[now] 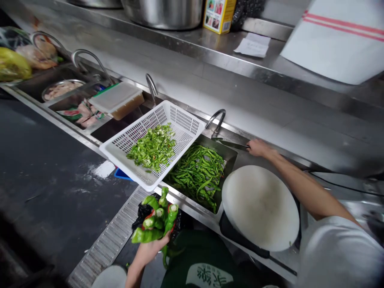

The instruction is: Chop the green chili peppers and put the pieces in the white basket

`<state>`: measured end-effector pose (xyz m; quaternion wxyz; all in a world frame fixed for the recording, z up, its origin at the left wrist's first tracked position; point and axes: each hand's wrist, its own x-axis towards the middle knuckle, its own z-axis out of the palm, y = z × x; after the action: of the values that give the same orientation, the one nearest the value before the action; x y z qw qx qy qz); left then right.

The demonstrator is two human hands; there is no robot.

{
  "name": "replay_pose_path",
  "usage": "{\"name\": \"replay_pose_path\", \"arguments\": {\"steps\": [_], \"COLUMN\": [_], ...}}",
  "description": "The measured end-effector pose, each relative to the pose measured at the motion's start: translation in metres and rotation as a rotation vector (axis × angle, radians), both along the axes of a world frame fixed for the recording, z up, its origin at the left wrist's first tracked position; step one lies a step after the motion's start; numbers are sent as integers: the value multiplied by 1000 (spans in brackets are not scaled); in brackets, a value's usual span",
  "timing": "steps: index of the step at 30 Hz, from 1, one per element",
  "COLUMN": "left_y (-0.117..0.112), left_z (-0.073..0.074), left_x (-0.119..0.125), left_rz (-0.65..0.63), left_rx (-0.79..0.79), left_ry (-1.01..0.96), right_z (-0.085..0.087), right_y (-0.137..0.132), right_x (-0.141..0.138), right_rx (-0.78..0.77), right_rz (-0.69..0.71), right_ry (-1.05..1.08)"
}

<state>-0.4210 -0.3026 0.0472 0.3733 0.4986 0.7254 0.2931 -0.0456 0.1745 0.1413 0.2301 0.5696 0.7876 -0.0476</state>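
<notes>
My left hand is wrapped round a bunch of thick green peppers with their pale stem ends up, held in front of my apron. Black plastic shows just behind them. Out to the right, the fingers of my right hand close on the handle of a knife, whose blade points left over the sink's back edge. Thin long green chilies fill the sink basin below the blade. Chopped green pepper lies in a white perforated basket set across the basins.
A round white cutting board lies right of the chilies. Curved faucets rise along the wall. Left basins hold raw meat and a lidded plastic container. Overhead runs a steel shelf with a large pot. A floor grate lies below.
</notes>
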Motion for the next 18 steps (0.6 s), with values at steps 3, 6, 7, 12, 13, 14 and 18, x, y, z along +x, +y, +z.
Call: {"name": "replay_pose_path", "arguments": {"steps": [3, 6, 7, 12, 13, 14, 18], "left_y": [24, 61, 76, 173, 191, 208, 252], "left_z": [5, 2, 0, -4, -2, 0, 4], "left_x": [1, 8, 13, 87, 115, 146, 282], "left_rz": [-60, -205, -301, -776, -848, -916, -1093], "left_rx": [5, 12, -7, -150, -145, -132, -34], "left_ry": [2, 51, 87, 427, 488, 532, 678], "right_z": [7, 9, 7, -22, -30, -40, -72], "right_y": [-44, -105, -130, -271, -297, -320, -391], "right_x": [28, 69, 84, 151, 162, 171, 200], "right_rx": [20, 108, 133, 183, 184, 187, 220], "right_rz": [-57, -177, -228, -525, -593, -660, -871], "right_ry": [5, 59, 62, 103, 117, 131, 185]}}
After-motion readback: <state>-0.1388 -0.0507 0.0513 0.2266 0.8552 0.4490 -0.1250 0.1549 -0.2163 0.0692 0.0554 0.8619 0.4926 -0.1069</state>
